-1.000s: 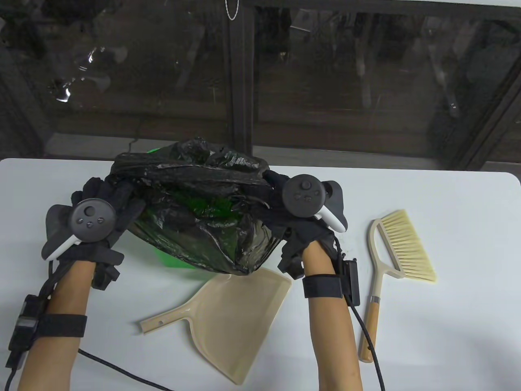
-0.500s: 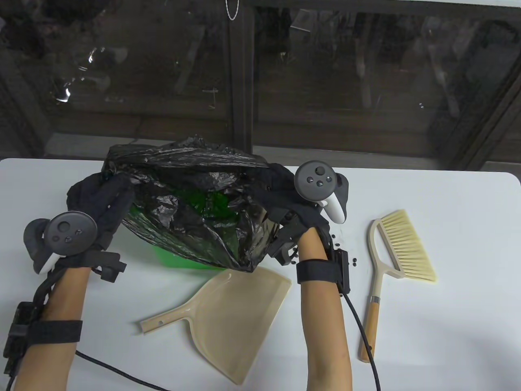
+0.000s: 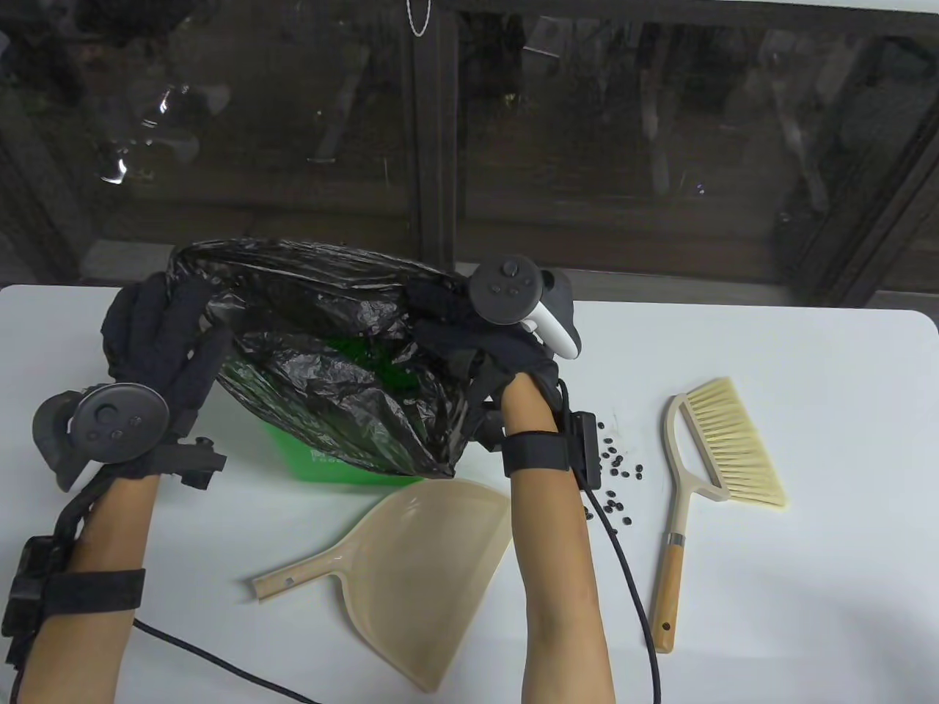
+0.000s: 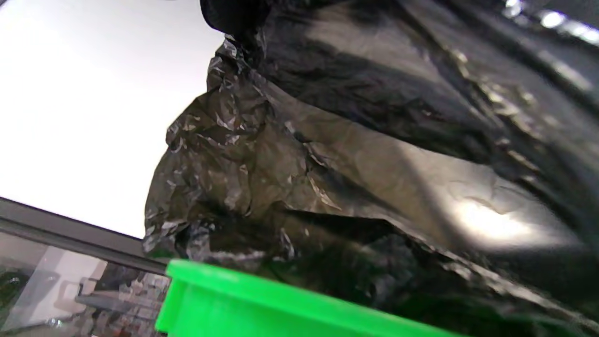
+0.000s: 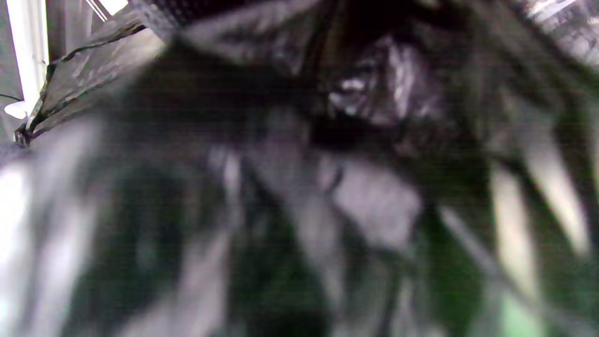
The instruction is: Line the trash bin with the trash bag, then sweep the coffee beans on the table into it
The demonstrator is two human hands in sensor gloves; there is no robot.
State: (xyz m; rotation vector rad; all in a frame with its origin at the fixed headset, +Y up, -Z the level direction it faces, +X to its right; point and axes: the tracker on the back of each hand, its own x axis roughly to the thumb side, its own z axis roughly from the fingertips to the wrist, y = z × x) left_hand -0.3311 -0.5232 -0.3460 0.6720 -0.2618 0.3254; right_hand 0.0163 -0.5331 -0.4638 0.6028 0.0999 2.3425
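Bag (image 3: 330, 352) film is stretched between both sets of fingers, left hand (image 3: 158, 352) and right hand (image 3: 469, 330) each curled onto its mouth, likely to widen it over the bin (image 3: 345, 469) beneath. Beans (image 3: 612, 477) lie beside the right wrist, unswept.

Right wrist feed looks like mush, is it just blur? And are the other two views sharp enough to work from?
Right wrist view: heavy motion blur, only dark trash bag folds and green hints. Left wrist view: mostly sharp, bright glare patch on the bag film, trash bin rim clear. Table view: crisp and evenly lit, coffee beans distinct; window behind shows reflections.
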